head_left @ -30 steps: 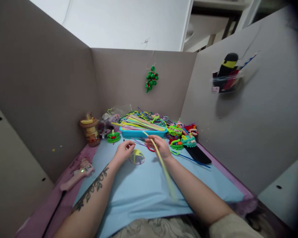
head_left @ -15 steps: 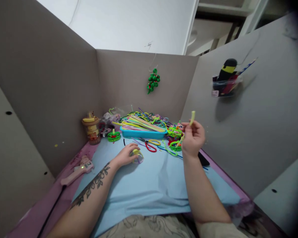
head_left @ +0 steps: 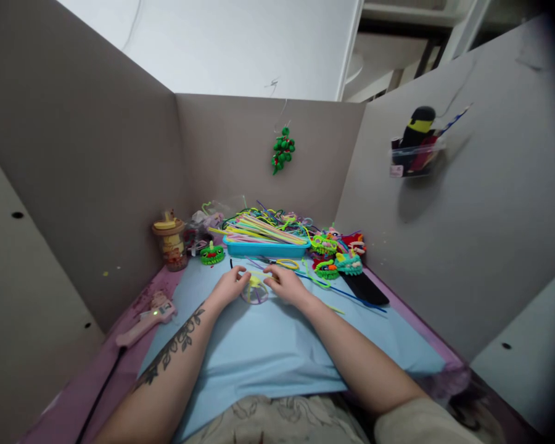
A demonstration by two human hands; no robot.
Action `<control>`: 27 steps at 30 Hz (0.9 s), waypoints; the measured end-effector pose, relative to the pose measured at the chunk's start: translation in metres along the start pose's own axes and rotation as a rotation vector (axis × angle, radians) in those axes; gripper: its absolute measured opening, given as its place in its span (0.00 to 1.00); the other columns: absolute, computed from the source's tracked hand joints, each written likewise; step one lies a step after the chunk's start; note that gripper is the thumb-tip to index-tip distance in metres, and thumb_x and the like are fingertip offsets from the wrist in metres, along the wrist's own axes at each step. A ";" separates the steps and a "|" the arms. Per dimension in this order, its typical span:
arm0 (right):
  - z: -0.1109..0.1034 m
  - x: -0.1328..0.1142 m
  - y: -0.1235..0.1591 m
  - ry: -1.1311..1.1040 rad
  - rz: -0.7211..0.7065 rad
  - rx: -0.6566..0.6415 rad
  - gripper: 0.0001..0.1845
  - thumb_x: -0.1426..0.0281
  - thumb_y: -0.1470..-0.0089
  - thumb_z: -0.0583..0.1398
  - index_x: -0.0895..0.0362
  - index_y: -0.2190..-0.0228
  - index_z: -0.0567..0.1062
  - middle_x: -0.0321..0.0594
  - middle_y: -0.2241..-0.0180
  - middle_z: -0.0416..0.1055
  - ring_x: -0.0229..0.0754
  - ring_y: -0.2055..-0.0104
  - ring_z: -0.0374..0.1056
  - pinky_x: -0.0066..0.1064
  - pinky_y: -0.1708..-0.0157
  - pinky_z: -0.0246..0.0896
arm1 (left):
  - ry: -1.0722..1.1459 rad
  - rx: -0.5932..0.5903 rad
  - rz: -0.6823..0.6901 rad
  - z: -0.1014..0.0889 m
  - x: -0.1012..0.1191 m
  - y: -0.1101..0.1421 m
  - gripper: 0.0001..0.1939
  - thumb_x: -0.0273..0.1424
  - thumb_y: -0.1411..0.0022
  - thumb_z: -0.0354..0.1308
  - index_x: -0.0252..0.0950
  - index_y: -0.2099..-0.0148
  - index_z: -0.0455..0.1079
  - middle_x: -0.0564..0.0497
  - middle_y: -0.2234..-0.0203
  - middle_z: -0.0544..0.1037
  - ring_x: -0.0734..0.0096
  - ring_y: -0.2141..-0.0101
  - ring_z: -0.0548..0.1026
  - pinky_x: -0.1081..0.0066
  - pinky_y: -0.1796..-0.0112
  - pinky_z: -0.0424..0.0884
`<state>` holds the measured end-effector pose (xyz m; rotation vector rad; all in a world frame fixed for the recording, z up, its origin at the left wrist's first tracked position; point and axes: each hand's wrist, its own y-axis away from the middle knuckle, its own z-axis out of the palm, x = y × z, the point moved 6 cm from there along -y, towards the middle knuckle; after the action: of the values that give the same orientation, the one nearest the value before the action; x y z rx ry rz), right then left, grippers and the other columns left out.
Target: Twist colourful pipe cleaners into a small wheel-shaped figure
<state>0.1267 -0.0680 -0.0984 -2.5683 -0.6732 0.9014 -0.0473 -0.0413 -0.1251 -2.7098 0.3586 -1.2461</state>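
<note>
Between my two hands a small round piece of bent pipe cleaner (head_left: 258, 300) rests on the blue cloth, with a purple lower rim and a yellow part at its top. My left hand (head_left: 230, 287) is closed at the left of the piece, thumb and fingertips on its yellow part. From the right my right hand (head_left: 287, 285) reaches in, fingers curled by the same yellow part; what they pinch is too small to make out. Behind my right hand lie scissors (head_left: 287, 264) with a yellow handle, partly hidden.
A blue tray (head_left: 268, 249) heaped with pipe cleaners stands behind. To its left are a green frog-like figure (head_left: 211, 253) and a cup (head_left: 170, 243); several figures (head_left: 326, 269) and a black flat object (head_left: 364, 288) lie right. A pink glue gun (head_left: 147, 324) lies at the left.
My right hand has come down and left from its raised place, where it held a short yellow pipe cleaner, to beside the round piece. My left hand has shifted slightly at the piece.
</note>
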 end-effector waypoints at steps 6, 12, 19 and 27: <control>-0.004 -0.009 -0.002 -0.058 -0.137 0.100 0.11 0.70 0.45 0.53 0.57 0.74 0.74 0.38 0.74 0.68 0.38 0.69 0.63 0.27 0.69 0.54 | 0.323 -0.067 -0.156 0.010 0.004 0.006 0.23 0.43 0.47 0.55 0.32 0.54 0.66 0.47 0.74 0.77 0.69 0.74 0.73 0.73 0.75 0.65; -0.009 -0.012 0.001 -0.210 -0.151 0.195 0.17 0.75 0.46 0.52 0.55 0.55 0.71 0.41 0.68 0.70 0.40 0.66 0.65 0.31 0.64 0.59 | 0.632 -0.107 -0.235 0.016 0.011 0.009 0.22 0.33 0.55 0.64 0.33 0.55 0.68 0.57 0.83 0.71 0.82 0.87 0.60 0.80 0.85 0.52; -0.019 -0.023 0.005 -0.227 -0.199 0.259 0.11 0.70 0.44 0.54 0.55 0.64 0.75 0.40 0.71 0.70 0.40 0.67 0.64 0.31 0.65 0.59 | 1.137 -0.005 -0.331 0.004 0.004 0.003 0.12 0.25 0.53 0.63 0.33 0.63 0.68 0.54 0.76 0.73 0.83 0.81 0.69 0.84 0.83 0.59; -0.028 -0.016 0.006 -0.318 -0.163 0.406 0.13 0.73 0.46 0.55 0.53 0.61 0.76 0.41 0.67 0.73 0.40 0.64 0.68 0.32 0.62 0.62 | 1.213 -0.086 -0.372 0.015 0.015 0.011 0.06 0.19 0.47 0.57 0.32 0.66 0.65 0.55 0.80 0.70 0.83 0.80 0.70 0.84 0.79 0.67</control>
<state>0.1358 -0.0858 -0.0725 -2.0068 -0.6892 1.2579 -0.0280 -0.0556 -0.1259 -1.7489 -0.0171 -2.8955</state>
